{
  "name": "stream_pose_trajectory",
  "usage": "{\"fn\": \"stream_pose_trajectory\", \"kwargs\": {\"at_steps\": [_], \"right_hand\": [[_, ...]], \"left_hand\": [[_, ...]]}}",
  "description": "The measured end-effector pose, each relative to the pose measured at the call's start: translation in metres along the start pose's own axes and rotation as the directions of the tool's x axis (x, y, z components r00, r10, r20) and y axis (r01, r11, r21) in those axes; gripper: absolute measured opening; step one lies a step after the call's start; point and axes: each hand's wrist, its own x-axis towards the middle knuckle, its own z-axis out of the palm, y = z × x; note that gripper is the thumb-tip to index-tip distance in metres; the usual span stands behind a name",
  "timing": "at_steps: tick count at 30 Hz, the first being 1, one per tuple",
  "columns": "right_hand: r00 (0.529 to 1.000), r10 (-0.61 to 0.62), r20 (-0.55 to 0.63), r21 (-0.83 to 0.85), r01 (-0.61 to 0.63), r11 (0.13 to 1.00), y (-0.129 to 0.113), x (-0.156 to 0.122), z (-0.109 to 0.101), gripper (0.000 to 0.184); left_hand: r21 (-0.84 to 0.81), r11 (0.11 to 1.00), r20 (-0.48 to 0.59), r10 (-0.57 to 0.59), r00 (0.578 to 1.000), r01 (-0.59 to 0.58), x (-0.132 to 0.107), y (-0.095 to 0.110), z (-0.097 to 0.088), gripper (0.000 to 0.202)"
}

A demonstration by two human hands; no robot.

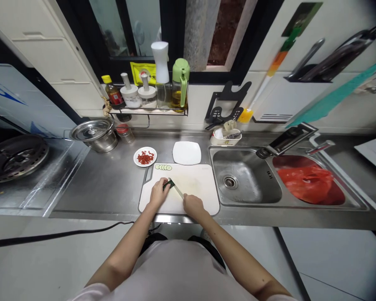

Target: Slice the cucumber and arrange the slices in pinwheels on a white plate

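On the white cutting board (203,188), my left hand (159,192) is closed on a short dark green piece of cucumber (168,184), its fingers bent over it. My right hand (193,205) grips the handle of a knife (178,192), whose blade points up and left, its tip end right at the cucumber. Whether the blade is in the cucumber I cannot tell. Several overlapping cucumber slices (163,167) lie in a row at the board's upper left. Beyond the board are a white plate (186,153) and a small white plate with chopped red pieces (145,157).
Right of the board is a steel sink (247,175), with a red plastic bag (307,182) in its second basin. A lidded steel pot (95,133) and a red-lidded jar (125,133) stand at the back left. Above, a wall rack (150,111) holds bottles and seasoning jars.
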Motion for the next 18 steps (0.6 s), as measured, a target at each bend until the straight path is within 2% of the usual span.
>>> {"fn": "stream_pose_trajectory", "kwargs": {"at_steps": [5,11,18], "right_hand": [[1.0,-0.001,0.0,-0.002,0.001,1.0,0.0,0.001,-0.002,0.028],[1.0,0.004,0.009,0.009,-0.004,1.0,-0.008,0.014,-0.007,0.031],[0.998,-0.021,-0.054,0.007,0.021,1.0,-0.016,0.032,-0.011,0.032]], "left_hand": [[-0.007,1.0,-0.005,0.0,1.0,0.0,0.0,0.0,0.001,0.015],[0.003,0.999,0.031,-0.034,0.999,0.034,0.001,0.003,-0.001,0.014],[0.068,0.998,0.062,-0.019,0.998,0.015,0.003,0.009,-0.005,0.012]]}}
